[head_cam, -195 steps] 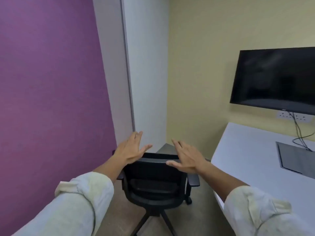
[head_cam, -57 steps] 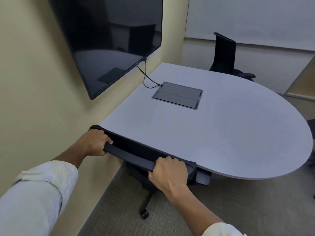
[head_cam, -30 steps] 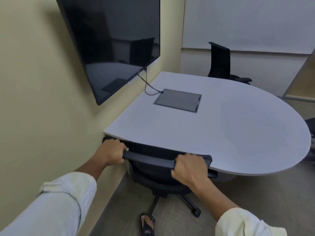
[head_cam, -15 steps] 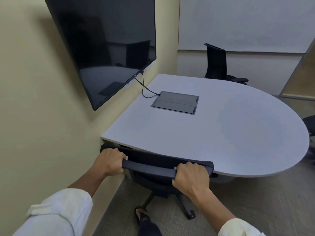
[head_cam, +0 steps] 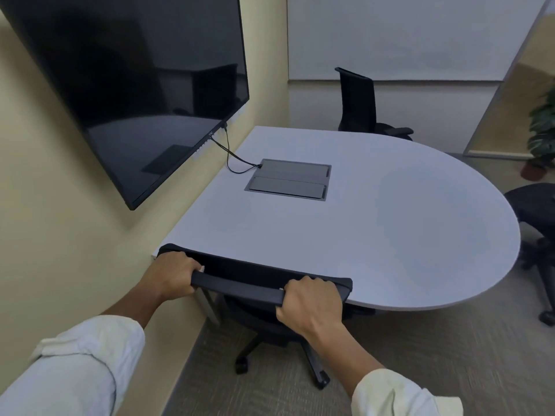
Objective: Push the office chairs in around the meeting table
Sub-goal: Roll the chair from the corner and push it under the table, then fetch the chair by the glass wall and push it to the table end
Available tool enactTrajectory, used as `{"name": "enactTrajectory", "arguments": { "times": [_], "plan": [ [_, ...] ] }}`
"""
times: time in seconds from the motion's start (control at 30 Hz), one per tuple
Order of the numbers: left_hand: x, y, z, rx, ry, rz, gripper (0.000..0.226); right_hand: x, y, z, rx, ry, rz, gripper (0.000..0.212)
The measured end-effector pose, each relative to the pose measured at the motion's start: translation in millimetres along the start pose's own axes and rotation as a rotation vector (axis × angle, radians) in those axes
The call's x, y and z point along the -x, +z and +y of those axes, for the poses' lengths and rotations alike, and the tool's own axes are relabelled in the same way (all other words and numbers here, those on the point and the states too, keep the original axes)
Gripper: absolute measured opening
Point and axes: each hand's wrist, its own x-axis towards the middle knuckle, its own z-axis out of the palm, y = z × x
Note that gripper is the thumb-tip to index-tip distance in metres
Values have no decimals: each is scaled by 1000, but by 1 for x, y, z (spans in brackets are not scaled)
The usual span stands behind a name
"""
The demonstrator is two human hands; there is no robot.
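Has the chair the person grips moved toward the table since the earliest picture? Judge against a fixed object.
Yes. The chair then stood by a purple wall, apart from the table; now its backrest meets the table's near edge.

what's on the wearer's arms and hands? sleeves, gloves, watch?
Both hands, left hand and right hand, are bare: no gloves, rings or watch visible. Both arms wear off-white, slightly creased long shirt sleeves, left sleeve and right sleeve, pushed up the forearm.
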Motion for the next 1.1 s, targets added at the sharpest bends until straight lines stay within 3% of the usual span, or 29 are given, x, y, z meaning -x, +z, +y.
{"name": "enactTrajectory", "arguments": {
  "times": [0.23,0.37,0.47,0.57,0.7,1.1],
  "plan": [
    [8,-8,9,60,-37,37,19,4,-10,-1,-64,-71,16,35],
    [24,-25,25,93,44,40,15,11,-20,16,-144,-284,-18,42],
    [40,-35,42,200,178,90,40,24,-29,56,-183,-488,-48,49],
    [48,-54,74,269,144,167,66,43,-39,99,-161,-581,53,50],
    [41,-81,140,215,95,267,78,71,-57,165,-151,-441,171,56],
    [-34,-137,394,185,140,439,85,184,-131,404,-8,23,123,68]
  ]
}}
